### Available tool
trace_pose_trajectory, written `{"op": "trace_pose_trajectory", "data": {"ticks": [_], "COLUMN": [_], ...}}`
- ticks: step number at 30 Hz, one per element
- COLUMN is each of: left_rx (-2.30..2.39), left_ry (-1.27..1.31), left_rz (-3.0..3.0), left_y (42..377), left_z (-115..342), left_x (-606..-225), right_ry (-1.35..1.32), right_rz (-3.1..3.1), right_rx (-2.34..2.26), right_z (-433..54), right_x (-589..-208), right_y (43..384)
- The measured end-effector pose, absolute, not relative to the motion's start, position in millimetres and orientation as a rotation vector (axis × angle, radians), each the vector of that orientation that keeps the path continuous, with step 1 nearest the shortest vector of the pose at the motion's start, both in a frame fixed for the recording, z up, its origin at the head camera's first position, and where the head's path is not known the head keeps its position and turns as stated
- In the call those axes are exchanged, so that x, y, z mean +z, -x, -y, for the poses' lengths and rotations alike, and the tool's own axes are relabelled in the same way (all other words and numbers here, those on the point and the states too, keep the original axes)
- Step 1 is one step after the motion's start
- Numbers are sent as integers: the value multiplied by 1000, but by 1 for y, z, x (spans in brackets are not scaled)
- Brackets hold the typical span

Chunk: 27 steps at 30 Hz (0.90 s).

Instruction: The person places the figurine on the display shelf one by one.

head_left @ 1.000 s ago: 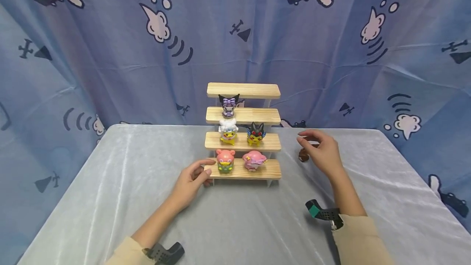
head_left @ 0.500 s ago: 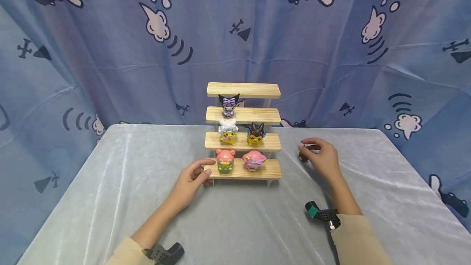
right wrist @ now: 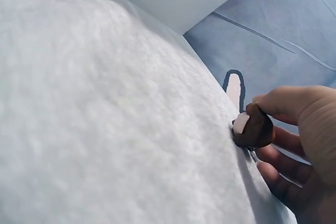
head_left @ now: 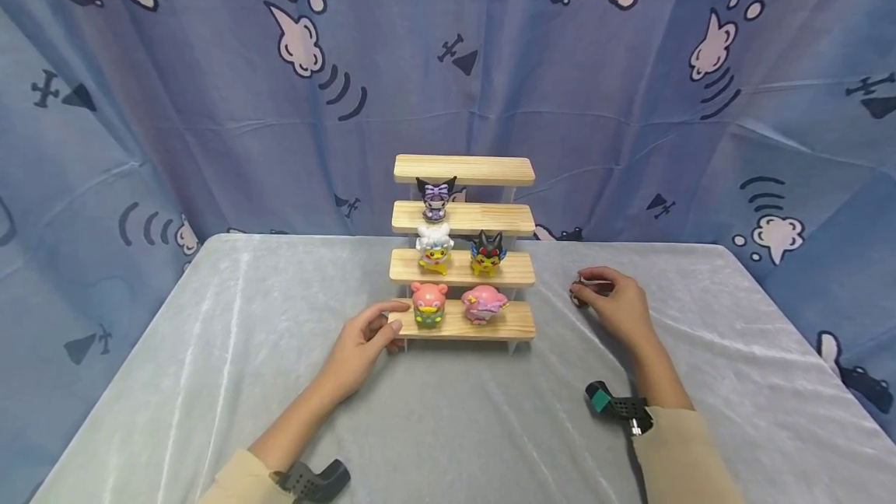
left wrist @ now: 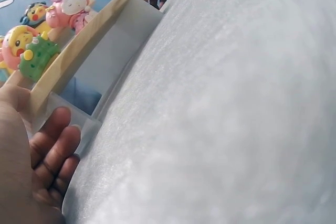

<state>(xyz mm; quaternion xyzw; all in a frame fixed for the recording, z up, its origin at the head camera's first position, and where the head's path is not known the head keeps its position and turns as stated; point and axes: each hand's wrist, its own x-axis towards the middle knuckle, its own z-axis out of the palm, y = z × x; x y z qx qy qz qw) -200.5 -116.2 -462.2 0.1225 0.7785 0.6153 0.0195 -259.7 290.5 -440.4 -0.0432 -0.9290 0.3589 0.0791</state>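
Note:
A four-tier wooden display stand (head_left: 518, 323) on clear supports stands mid-table. My left hand (head_left: 358, 350) grips the left end of its lowest shelf; in the left wrist view the curled fingers (left wrist: 60, 148) lie beside the clear support. Small figurines stand on the shelves: a pink-and-green one (head_left: 428, 305) and a pink one (head_left: 484, 304) lowest, a white-hooded yellow one (head_left: 434, 250) and a black-hooded yellow one (head_left: 486, 253) above, then a black-and-purple one (head_left: 435, 201). Right of the stand, my right hand (head_left: 619, 308) pinches a small brown figurine (right wrist: 258, 129) with a pale patch, close over the cloth.
The top shelf (head_left: 463, 169) bears no figurine. A pale grey velvety cloth (head_left: 448, 426) covers the table. Behind its far edge hangs a blue curtain (head_left: 448, 107) with printed planes and clouds. Both wrists wear dark camera bands.
My right hand has lowered a little and its fingers have drawn in around the brown figurine, which is now mostly hidden from the head view. The left hand and the stand have not moved.

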Motion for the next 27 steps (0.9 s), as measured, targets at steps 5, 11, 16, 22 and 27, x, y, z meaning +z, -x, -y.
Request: {"op": "trace_pose_trajectory", "data": {"ticks": [5,11,16,22,27], "left_rx": [1913,1931,1932,1929,1923], "left_ry": [-364,-386,-408,-415,-429], "left_rz": [-2410,-2398,-2402,-2410,-2413], "left_y": [201,201,201,201,201], "left_z": [115,115,115,116,116], "left_x": [-461,-462,-462,-462,-462], "right_ry": [71,10,-40,-99,-101], "right_rz": [2829,2856,2891,2825,2725], "right_rx": [1077,1088,1078,1140,1276], "right_z": [-297,-304,-308,-314,-320], "right_x": [-436,-435,-435,-440,-447], "right_y": [258,257,256,256,254]}}
